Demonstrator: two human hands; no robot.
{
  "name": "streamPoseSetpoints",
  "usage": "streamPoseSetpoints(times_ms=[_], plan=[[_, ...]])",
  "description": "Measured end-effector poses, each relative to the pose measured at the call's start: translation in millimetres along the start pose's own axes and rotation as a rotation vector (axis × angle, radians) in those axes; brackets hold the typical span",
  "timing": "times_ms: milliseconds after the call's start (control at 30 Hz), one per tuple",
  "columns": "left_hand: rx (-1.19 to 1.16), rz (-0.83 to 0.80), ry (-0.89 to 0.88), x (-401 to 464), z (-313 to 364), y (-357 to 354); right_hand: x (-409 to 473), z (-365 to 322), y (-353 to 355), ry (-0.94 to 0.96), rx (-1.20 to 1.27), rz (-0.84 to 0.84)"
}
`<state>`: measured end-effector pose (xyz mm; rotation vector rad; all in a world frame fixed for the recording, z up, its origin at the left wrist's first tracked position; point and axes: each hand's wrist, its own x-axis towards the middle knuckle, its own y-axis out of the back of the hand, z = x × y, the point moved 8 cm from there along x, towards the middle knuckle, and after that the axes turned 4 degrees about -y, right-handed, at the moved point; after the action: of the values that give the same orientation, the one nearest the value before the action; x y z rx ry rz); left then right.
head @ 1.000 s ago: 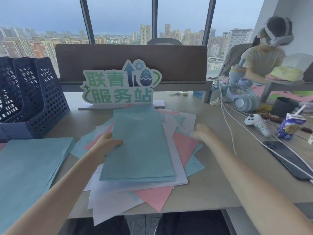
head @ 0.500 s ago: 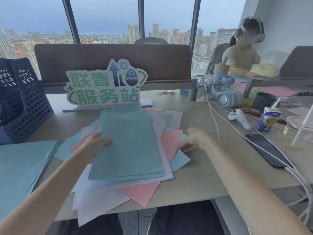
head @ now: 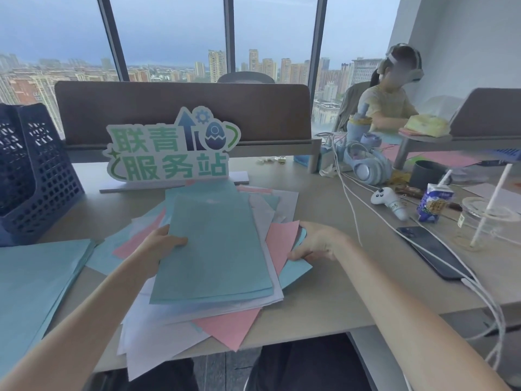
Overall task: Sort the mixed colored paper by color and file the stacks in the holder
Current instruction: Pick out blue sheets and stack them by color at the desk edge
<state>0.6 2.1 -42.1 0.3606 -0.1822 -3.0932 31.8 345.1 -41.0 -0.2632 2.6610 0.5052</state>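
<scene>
A mixed pile of blue, pink and white paper (head: 158, 334) lies on the desk in front of me. My left hand (head: 162, 244) grips the left edge of a few blue sheets (head: 214, 249) held on top of the pile. My right hand (head: 315, 241) pinches a blue sheet (head: 297, 270) at the pile's right side, under a pink sheet (head: 282, 244). A sorted stack of blue paper (head: 31, 289) lies at the left. The dark blue mesh file holder (head: 36, 176) stands at the far left.
A green and white sign (head: 169, 153) stands behind the pile. To the right lie white cables (head: 366, 218), a black phone (head: 431, 251), a white controller (head: 390, 200), a drink carton (head: 434, 203), a plastic cup with straw (head: 485, 221) and headphones (head: 369, 165). Another person sits at the back right.
My right hand has slid toward me along the pile's right side and closed on a blue sheet. My view has turned to the right. My left hand keeps its hold.
</scene>
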Motion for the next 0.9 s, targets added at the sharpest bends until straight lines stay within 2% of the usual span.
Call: streamPoseSetpoints(times_ms=[267, 433, 500, 667, 900], plan=[[0.0, -0.005, -0.027, 0, -1, 0, 2, -15, 17, 0.102, 0.226, -0.102], [0.001, 0.0, -0.026, 3, -3, 1, 8, -2, 14, -0.005, 0.066, 0.097], [-0.002, 0.001, -0.032, 4, -3, 1, 6, -4, 12, 0.008, 0.02, 0.155], [0.002, 0.01, -0.028, 2, -2, 2, 6, -25, 25, 0.069, 0.196, 0.148], [-0.011, 0.009, -0.03, 7, -5, 3, -16, -104, 45, 0.157, 0.319, 0.231]])
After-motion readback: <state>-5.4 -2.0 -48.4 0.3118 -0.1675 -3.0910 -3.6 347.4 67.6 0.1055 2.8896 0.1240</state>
